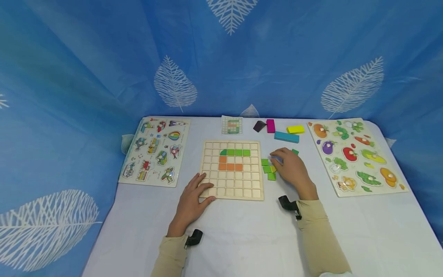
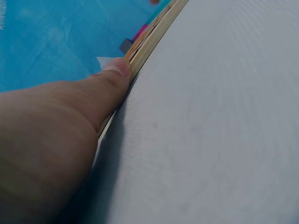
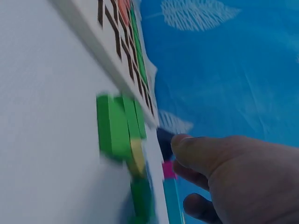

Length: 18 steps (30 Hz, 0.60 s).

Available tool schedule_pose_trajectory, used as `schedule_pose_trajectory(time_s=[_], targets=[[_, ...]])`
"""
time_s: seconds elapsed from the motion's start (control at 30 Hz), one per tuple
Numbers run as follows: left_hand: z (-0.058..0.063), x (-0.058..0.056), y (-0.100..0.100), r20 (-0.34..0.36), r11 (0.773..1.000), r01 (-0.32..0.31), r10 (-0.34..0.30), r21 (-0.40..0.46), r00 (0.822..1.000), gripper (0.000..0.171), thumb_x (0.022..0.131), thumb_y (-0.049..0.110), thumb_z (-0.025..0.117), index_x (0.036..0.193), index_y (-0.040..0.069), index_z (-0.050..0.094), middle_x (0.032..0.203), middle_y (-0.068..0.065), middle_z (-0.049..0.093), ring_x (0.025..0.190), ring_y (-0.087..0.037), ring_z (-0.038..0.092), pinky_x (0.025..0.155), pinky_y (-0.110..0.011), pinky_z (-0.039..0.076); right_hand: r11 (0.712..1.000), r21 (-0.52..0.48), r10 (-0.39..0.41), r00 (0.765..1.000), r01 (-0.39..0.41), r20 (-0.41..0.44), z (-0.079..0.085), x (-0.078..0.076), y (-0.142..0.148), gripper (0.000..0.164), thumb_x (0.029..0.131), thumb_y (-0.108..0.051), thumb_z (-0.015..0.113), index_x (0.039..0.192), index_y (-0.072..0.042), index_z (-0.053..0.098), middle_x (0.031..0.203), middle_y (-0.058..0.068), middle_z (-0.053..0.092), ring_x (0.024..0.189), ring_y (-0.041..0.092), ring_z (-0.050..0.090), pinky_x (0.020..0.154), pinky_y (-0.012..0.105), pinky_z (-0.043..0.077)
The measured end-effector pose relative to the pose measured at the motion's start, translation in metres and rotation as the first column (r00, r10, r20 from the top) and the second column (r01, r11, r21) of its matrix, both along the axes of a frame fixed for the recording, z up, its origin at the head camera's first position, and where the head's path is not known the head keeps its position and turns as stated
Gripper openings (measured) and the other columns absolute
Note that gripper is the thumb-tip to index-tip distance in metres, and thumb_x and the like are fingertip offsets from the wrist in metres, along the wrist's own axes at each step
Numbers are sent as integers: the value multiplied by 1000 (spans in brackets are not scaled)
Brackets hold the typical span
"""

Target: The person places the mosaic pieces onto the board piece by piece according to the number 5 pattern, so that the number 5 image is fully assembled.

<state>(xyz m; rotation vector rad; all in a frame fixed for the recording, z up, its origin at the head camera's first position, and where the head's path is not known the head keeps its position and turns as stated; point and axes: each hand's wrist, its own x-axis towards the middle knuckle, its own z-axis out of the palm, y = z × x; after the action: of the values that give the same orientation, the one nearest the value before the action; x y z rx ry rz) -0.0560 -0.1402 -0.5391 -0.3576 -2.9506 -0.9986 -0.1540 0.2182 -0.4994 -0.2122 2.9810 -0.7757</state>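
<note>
A wooden grid board (image 1: pixel 238 184) lies on the table with a row of green tiles (image 1: pixel 238 152) and several orange tiles (image 1: pixel 230 167) set in its squares. My left hand (image 1: pixel 194 198) rests on the board's near left corner, fingers spread; the left wrist view has its thumb (image 2: pixel 110 81) against the board's edge. Loose green tiles (image 1: pixel 265 162) and a yellowish one (image 1: pixel 273 169) lie right of the board. Above and beside them is my right hand (image 1: pixel 292 169), fingers loosely bent. In the right wrist view nothing shows between its thumb and fingers, apart from the green tiles (image 3: pixel 112 128).
A small pattern card (image 1: pixel 232 125) lies behind the board. To its right are a dark piece (image 1: pixel 259 126) and magenta (image 1: pixel 270 126), blue (image 1: pixel 286 137) and yellow (image 1: pixel 295 129) blocks. A vehicle puzzle (image 1: pixel 162 132) lies left, a vegetable puzzle (image 1: pixel 356 165) right. A blue curtain hangs behind.
</note>
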Motion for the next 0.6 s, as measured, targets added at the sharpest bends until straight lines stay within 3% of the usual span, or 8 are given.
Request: schedule_pose_trajectory(time_s=[0.2, 0.43, 0.5, 0.6], targets=[[0, 0, -1, 6, 1000, -6, 6, -2, 1000, 43, 88, 41, 79, 126, 23, 70, 162, -5, 42, 155, -33, 30, 118, -65, 33, 996, -32, -81, 997, 81, -2, -2, 20, 31, 25, 101, -19, 64, 120, -6, 72, 128, 18, 67, 127, 43, 57, 109, 62, 43], [1, 0, -1, 8, 1000, -3, 3, 5, 1000, 42, 89, 40, 79, 126, 23, 70, 162, -5, 42, 155, -33, 29, 118, -66, 32, 995, -62, -80, 996, 82, 34, -8, 25, 38, 23, 100, -19, 66, 120, -9, 73, 123, 15, 69, 98, 31, 59, 91, 52, 49], [1, 0, -1, 10, 1000, -4, 4, 8, 1000, 42, 89, 40, 79, 126, 23, 70, 162, -5, 43, 155, -33, 29, 119, -66, 32, 996, -74, -56, 997, 59, 48, -10, 25, 34, 24, 98, -19, 69, 120, -11, 73, 124, 13, 69, 100, 31, 59, 91, 50, 48], [2, 0, 0, 8, 1000, -4, 4, 10, 1000, 42, 88, 40, 79, 126, 22, 70, 161, -6, 43, 155, -33, 30, 118, -66, 32, 997, -74, -7, 999, 11, 54, -12, 24, 28, 27, 97, -18, 70, 123, -11, 73, 129, 13, 67, 115, 35, 60, 102, 55, 47]])
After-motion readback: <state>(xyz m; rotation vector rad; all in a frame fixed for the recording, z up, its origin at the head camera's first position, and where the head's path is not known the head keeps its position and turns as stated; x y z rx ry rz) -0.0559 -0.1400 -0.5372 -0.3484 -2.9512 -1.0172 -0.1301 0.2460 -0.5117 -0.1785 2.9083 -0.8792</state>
